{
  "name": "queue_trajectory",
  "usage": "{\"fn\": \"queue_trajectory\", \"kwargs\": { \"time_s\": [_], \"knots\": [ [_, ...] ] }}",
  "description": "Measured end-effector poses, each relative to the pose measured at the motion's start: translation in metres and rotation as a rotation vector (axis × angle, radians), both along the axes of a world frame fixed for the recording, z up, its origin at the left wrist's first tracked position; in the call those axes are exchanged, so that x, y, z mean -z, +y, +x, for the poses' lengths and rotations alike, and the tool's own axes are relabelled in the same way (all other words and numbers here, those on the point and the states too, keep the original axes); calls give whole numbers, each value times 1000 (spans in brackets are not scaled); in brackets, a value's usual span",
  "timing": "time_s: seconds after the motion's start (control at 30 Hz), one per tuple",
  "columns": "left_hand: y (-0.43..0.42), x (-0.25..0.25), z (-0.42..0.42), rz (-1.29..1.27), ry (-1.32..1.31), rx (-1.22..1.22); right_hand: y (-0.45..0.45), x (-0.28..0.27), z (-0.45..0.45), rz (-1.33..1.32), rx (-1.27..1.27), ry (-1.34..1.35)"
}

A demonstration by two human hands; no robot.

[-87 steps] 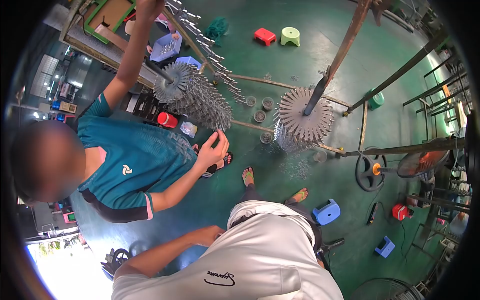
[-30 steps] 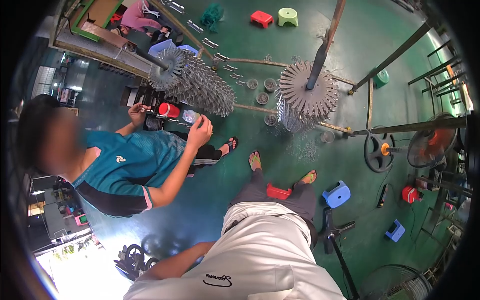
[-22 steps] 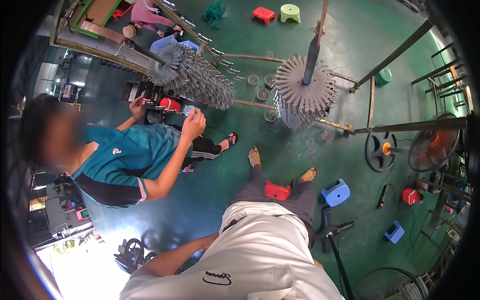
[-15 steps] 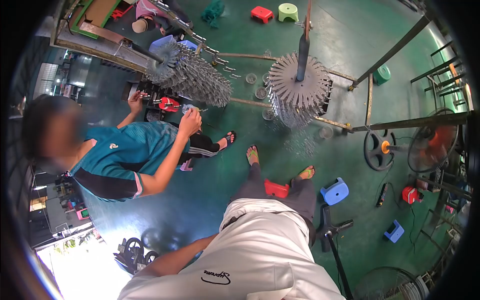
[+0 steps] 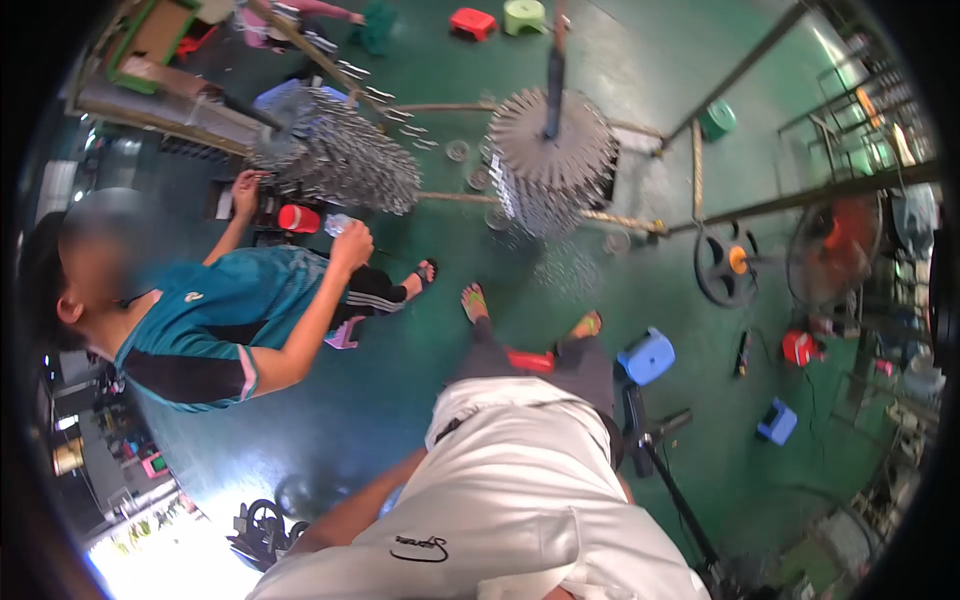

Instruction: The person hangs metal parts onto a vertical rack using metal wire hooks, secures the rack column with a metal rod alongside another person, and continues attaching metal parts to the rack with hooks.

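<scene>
Neither of my hands shows. My left forearm runs down beside my white shirt (image 5: pixel 500 480), and its hand is hidden behind the cloth. Only a sliver of my right arm shows at the shirt's other side. Ahead stands a round slotted metal disc (image 5: pixel 552 140) on a dark shaft, with rows of shiny metal pieces hanging beneath it. To its left is a second rack (image 5: pixel 350 155) packed with metal pieces. A co-worker in a teal shirt (image 5: pixel 240 290) stands at the left, both hands raised near that rack; what they hold is too small to make out.
A red stool (image 5: pixel 530 360) is between my legs and a blue stool (image 5: pixel 647 356) right of them. Small metal pieces (image 5: pixel 567 272) lie scattered on the floor. Beyond are a black wheel (image 5: pixel 727 263), a fan (image 5: pixel 835 250), a red container (image 5: pixel 298 219) and another crouching person in pink.
The view has turned, so the racks and stools appear further left and higher. The co-worker's raised arm has come down from the top of the view. A red stool now shows between my legs.
</scene>
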State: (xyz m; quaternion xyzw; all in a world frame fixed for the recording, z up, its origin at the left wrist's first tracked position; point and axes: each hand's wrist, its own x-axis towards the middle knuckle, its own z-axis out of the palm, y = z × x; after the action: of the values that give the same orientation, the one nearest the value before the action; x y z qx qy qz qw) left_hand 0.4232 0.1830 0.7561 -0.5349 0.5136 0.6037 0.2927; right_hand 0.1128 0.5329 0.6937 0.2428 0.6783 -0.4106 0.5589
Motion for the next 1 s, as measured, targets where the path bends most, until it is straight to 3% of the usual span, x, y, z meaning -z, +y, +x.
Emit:
{"fn": "queue_trajectory", "kwargs": {
  "time_s": [0.1, 0.17, 0.2, 0.27, 0.37, 0.5, 0.53, 0.63, 0.73, 0.8, 0.87, 0.93, 1.0],
  "knots": [
    [-43, 28, -26, -69, -32, -61, 13, 26, -5, 23, 38, 55],
    [-61, 37, -53, -67, -37, -142, -19, 8, -30, 228, -226, 82],
    [-68, 41, -67, -62, -35, -186, -17, 30, -11, 277, -242, 298],
    [-52, 54, -73, -124, 58, 7, -22, 11, -26, 121, -382, 301],
    [-42, 57, -56, -156, 91, 181, -7, -8, -22, 5, -341, 415],
    [-23, 3, -32, -113, 28, 251, -13, -98, -26, 85, -176, 83],
    [-21, 5, -30, -113, 12, 252, -8, -85, -25, 27, -94, -65],
    [-32, 36, -10, 170, -152, -73, 21, -23, -20, -209, 155, -420],
    [-63, 116, 48, 532, -90, -530, 49, 96, -39, -7, 151, -261],
    [-87, 173, 55, 300, -271, -404, 86, 222, -48, 255, -246, 92],
    [-118, 245, 60, 92, -408, -148, 95, 340, -74, 464, -950, 437],
    [-162, 330, 68, 21, -308, 304, 72, 429, -121, 240, -1081, 492],
    [-190, 388, 21, -143, -263, 470, 56, 544, -151, -118, -514, 730]
  ]
}}
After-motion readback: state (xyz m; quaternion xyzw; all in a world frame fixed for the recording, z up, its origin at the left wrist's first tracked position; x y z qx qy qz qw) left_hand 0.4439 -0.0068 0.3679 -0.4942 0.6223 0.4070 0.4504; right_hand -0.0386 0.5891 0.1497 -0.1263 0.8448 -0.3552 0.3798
